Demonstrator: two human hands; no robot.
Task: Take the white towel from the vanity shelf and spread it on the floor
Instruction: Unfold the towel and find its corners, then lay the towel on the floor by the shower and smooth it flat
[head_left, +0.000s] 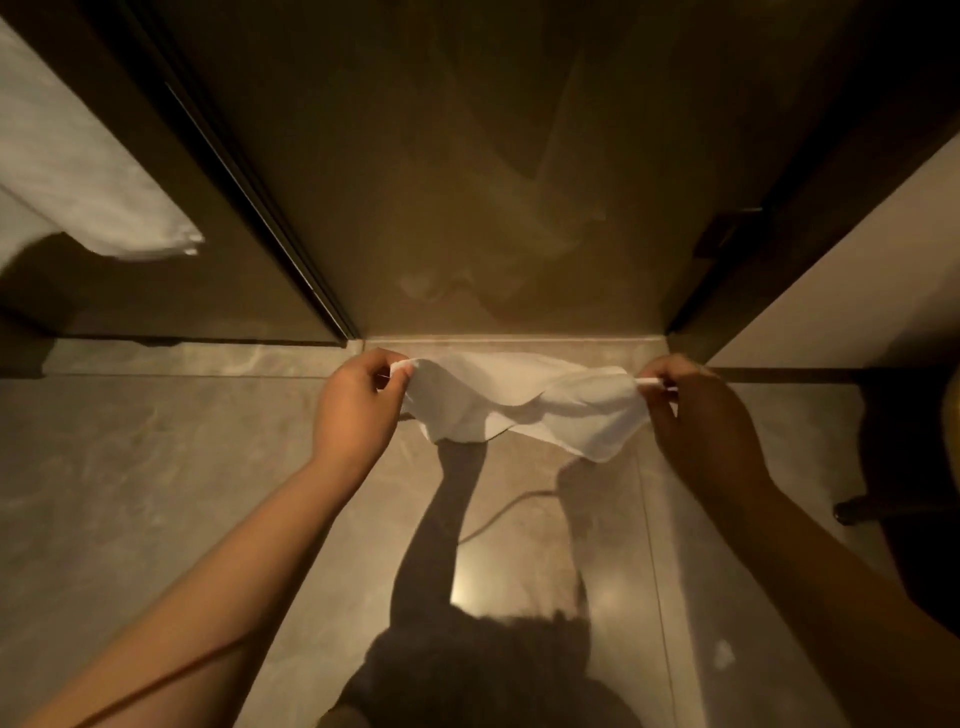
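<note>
While the person is leaning over the tiled floor (156, 493), the left hand (358, 400) and the right hand (696, 410) are each pinching a corner of the white towel (524, 400), fingers clenched on the cloth. The towel is sagging between them above the floor, just before a glass door (467, 182). Another white cloth (88, 182) is hanging at the upper left.

A second white cloth (88, 176) hangs at upper left beside a dark glass door (467, 156); a cord (498, 512) lies below.
</note>
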